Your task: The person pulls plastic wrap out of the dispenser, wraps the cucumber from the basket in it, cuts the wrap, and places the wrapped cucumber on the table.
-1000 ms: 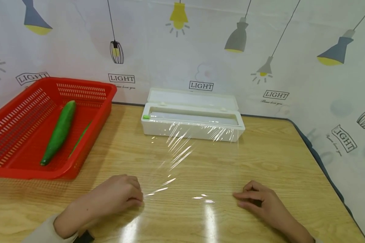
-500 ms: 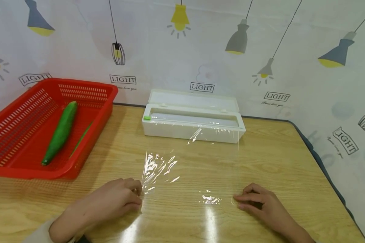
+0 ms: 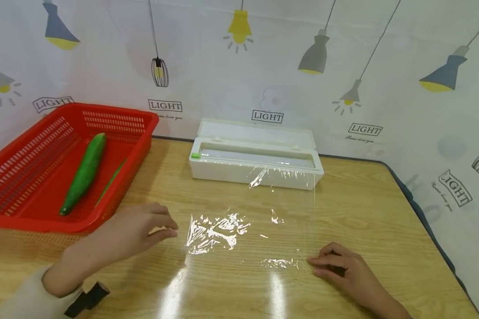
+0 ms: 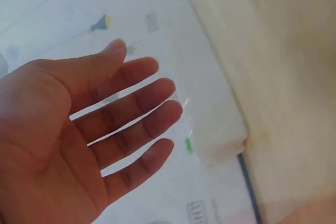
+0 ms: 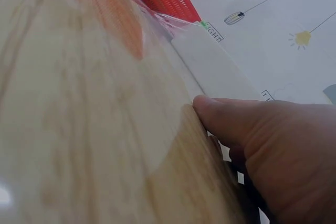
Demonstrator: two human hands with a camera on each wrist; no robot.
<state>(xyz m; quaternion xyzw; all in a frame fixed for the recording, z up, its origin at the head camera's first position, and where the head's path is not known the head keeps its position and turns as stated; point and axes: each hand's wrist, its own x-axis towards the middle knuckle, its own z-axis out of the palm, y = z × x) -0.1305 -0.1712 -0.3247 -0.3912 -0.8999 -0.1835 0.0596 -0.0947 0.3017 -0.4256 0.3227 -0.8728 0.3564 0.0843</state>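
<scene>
A sheet of clear plastic wrap [image 3: 213, 232] stretches over the table from a white wrap dispenser box [image 3: 255, 170], whose lid [image 3: 255, 133] is raised. At the sheet's near right corner my right hand [image 3: 345, 272] pinches the wrap between thumb and fingers. My left hand [image 3: 143, 228] is off the sheet's left edge, fingers relaxed and slightly bent, thumb apart. In the left wrist view the left palm [image 4: 68, 124] shows, with nothing in it. A green slider [image 3: 196, 155] sits at the dispenser's left end.
A red plastic basket [image 3: 119, 204] stands on the left, holding a green cucumber [image 3: 85, 170] and a thin green strip seen along its right side. The wooden table [image 3: 383, 212] meets a lamp-printed wall covering [image 3: 223, 79] at the back.
My left hand has let go of the wrap's left corner and moved left and up from it. The sheet's left side has crumpled inward. My right hand stays nearly in place.
</scene>
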